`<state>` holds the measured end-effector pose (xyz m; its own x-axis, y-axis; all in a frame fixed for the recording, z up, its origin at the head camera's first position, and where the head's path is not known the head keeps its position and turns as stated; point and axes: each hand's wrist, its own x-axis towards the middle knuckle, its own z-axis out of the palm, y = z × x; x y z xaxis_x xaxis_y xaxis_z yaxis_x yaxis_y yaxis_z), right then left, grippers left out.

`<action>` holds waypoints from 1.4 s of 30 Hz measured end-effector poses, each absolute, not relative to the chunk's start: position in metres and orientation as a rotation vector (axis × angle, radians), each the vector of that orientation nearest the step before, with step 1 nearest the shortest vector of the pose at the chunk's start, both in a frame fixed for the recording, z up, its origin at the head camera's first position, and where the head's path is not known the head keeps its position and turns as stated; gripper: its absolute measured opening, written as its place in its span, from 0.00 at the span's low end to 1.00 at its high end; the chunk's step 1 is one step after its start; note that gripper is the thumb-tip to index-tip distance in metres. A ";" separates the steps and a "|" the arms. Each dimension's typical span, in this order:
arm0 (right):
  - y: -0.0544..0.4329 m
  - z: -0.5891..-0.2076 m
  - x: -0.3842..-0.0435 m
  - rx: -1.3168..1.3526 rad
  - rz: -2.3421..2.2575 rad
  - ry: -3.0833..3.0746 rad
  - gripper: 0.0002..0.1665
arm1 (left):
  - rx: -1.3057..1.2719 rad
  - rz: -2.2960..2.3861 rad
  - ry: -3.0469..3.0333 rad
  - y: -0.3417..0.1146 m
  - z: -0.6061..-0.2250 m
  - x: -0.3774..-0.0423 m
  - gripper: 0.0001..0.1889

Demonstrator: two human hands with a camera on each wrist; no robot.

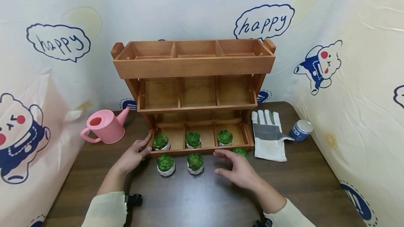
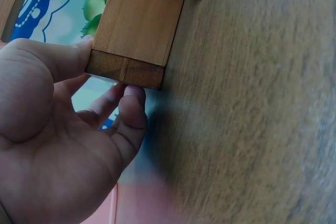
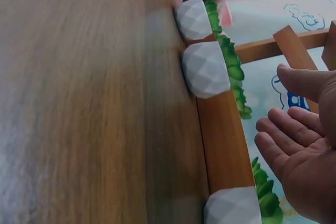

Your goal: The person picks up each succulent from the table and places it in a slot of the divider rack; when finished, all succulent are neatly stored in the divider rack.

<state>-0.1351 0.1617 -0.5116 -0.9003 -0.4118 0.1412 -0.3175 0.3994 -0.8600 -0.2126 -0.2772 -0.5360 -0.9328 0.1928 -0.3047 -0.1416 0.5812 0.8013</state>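
A three-tier wooden planter shelf [image 1: 195, 66] stands at the back of the table. At the left end of its bottom tray, my left hand [image 1: 134, 155] holds the corner, thumb by the rim and fingertips against the end piece [image 2: 126, 69]. Three small succulents in white pots stand in that tray: left [image 1: 161, 141], middle [image 1: 193, 139] and right [image 1: 225, 137]. Three more stand on the table before it: one [image 1: 165, 164], another [image 1: 195, 162], and a third [image 1: 240, 151] partly hidden by my right hand [image 1: 238, 169]. That hand hovers with relaxed fingers, holding nothing.
To the shelf's left is a pink watering can [image 1: 108, 127]. On the right lie white-and-grey gloves [image 1: 269, 139], with a blue tin [image 1: 301, 130] beyond them. A printed cloth [image 1: 189, 6] hangs behind and along the sides of the dark wooden table [image 1: 189, 206].
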 end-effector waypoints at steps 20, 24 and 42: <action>0.193 -0.510 -0.128 -0.607 -1.443 2.890 0.36 | 0.046 1.307 2.461 -0.278 -0.536 -0.214 0.36; 0.203 -0.512 -0.125 -0.549 -1.445 2.919 0.37 | 0.061 1.309 2.460 -0.275 -0.537 -0.215 0.36; 0.226 -0.525 -0.127 -0.460 -1.332 3.058 0.44 | 0.034 1.310 2.456 -0.280 -0.537 -0.212 0.36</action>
<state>-0.1271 0.2260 -0.5246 -0.9378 -0.1562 0.3099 -0.3333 0.6540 -0.6791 -0.2116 -0.2799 -0.5374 -0.9362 0.1859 -0.2984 -0.1442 0.5710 0.8082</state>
